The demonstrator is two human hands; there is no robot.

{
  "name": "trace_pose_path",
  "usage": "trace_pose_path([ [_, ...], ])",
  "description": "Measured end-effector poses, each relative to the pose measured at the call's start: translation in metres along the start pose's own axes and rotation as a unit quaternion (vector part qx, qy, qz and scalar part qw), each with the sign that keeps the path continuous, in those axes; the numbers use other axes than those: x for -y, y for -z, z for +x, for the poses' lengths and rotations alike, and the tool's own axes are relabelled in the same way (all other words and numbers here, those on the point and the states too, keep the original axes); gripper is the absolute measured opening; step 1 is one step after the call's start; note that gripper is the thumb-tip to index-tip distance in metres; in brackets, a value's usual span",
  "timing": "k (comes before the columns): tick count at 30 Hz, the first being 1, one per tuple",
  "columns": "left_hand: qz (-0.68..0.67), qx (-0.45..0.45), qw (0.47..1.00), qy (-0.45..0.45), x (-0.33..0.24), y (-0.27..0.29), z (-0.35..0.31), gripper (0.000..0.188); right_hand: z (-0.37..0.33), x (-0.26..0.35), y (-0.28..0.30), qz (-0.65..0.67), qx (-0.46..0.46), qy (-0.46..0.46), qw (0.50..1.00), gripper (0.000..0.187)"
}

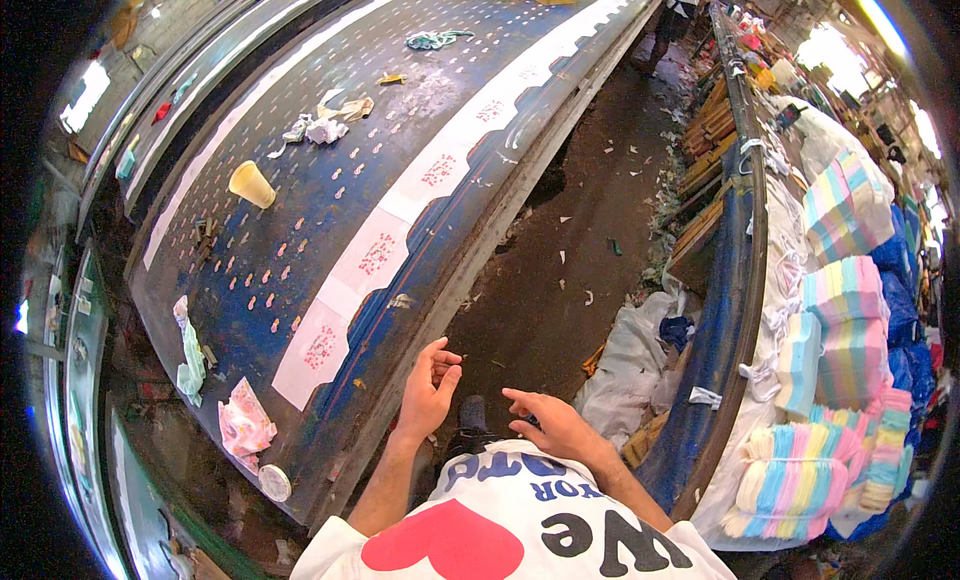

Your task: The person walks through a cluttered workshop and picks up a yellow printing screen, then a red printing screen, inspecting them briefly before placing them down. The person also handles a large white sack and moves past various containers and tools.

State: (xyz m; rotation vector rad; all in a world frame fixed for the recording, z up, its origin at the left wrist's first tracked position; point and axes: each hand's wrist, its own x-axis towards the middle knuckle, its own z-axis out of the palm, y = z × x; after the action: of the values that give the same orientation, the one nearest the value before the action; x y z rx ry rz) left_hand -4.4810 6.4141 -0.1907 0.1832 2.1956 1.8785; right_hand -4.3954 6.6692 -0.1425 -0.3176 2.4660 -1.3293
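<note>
My left hand point(430, 392) is raised beside the near edge of a long blue-black printing table point(225, 330), fingers loosely bent and apart, holding nothing. In front of my shirt, my right hand point(552, 422) hovers over the aisle with its index finger stretched out and nothing in its grasp. Neither hand touches the table. Along the table's near side runs a strip of white fabric pieces point(345, 285) with scalloped edges, each bearing a cluster of small red prints. The closest piece point(315, 350) lies to the upper left of my left hand.
On the table are a yellow cup point(252, 185), crumpled cloths point(325, 128), a pink cloth point(245, 422) and a round white lid point(274, 482). Striped pastel fabric stacks point(790, 480) fill the right-hand bench. Scraps litter the aisle floor point(570, 220); another person point(678, 20) stands at its far end.
</note>
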Motion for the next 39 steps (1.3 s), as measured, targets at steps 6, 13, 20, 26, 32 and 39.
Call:
trace_pose_path([
  [6, 0.004, 0.041, 0.999, 0.008, -0.019, -0.042, 0.036, 0.052, 0.027, -0.028, 0.041, 0.040, -0.009, -0.021, 0.999, 0.062],
  [13, 0.043, -0.044, 0.998, -0.005, -0.031, -0.104, 0.103, 0.049, 0.065, -0.095, 0.135, 0.042, -0.019, 0.062, 0.997, 0.055],
  [20, 0.006, -0.037, 0.999, -0.018, -0.078, -0.192, 0.185, 0.042, 0.068, -0.199, 0.257, 0.253, -0.148, -0.011, 0.956, 0.036],
  [26, 0.116, 0.073, 0.990, -0.042, -0.088, -0.234, 0.228, 0.029, 0.076, -0.251, 0.335, 0.331, -0.195, -0.005, 0.923, 0.035],
  [32, 0.119, 0.120, 0.985, -0.019, -0.097, -0.253, 0.278, 0.029, 0.127, -0.267, 0.355, 0.387, -0.179, -0.002, 0.904, 0.038],
  [39, 0.047, 0.153, 0.986, -0.038, -0.090, -0.261, 0.391, 0.032, 0.215, -0.260, 0.379, 0.367, -0.081, 0.008, 0.927, 0.041],
])
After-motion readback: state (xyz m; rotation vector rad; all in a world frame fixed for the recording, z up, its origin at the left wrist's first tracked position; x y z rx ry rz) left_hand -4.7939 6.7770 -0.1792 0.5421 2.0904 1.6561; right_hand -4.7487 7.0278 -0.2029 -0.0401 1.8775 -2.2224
